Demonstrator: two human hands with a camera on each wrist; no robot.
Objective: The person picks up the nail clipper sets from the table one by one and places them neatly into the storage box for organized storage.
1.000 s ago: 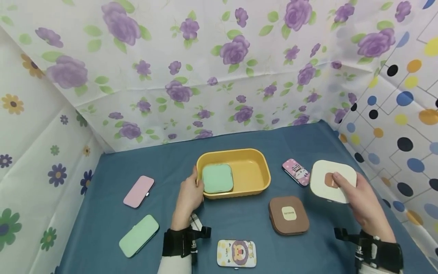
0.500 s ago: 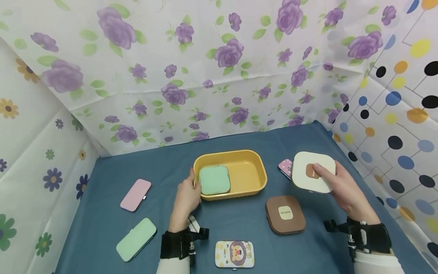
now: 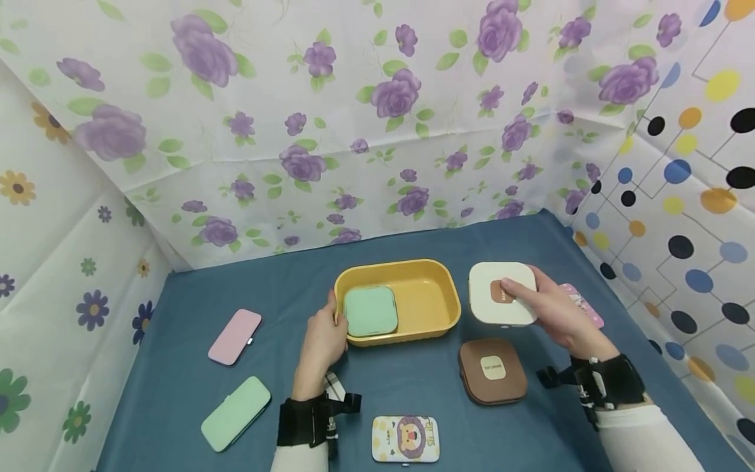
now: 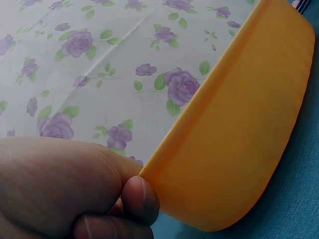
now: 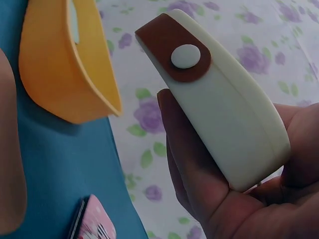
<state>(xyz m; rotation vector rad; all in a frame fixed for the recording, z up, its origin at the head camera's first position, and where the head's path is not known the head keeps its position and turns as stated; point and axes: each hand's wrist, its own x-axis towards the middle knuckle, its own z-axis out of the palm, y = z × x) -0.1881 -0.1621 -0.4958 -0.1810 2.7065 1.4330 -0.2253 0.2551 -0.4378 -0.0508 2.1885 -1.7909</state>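
Note:
My left hand [image 3: 323, 331] pinches the left rim of a yellow tray [image 3: 426, 298]; thumb and fingers at that rim [image 4: 239, 119] fill the left wrist view's lower left. A mint-green square case [image 3: 370, 311] lies in the tray's left half. My right hand [image 3: 560, 311] grips a cream square case [image 3: 486, 309] just right of the tray, thumb on its brown patch. In the right wrist view, the case's [image 5: 229, 107] brown snap tab shows, with fingers beneath it. Below, a brown square case [image 3: 501, 387] lies on the blue cloth.
A pink patterned case [image 3: 584, 305] is partly hidden by the right hand. At left lie a plain pink case [image 3: 234, 337] and a long green case [image 3: 236, 414]. A lion-print case [image 3: 406, 439] lies in front. Flowered sheets [image 3: 354, 131] stand behind the blue cloth [image 3: 283, 282].
My right hand has carried the cream case leftward, nearer the tray. It now covers where a pink patterned case showed; one shows right of the hand. The left hand keeps its hold.

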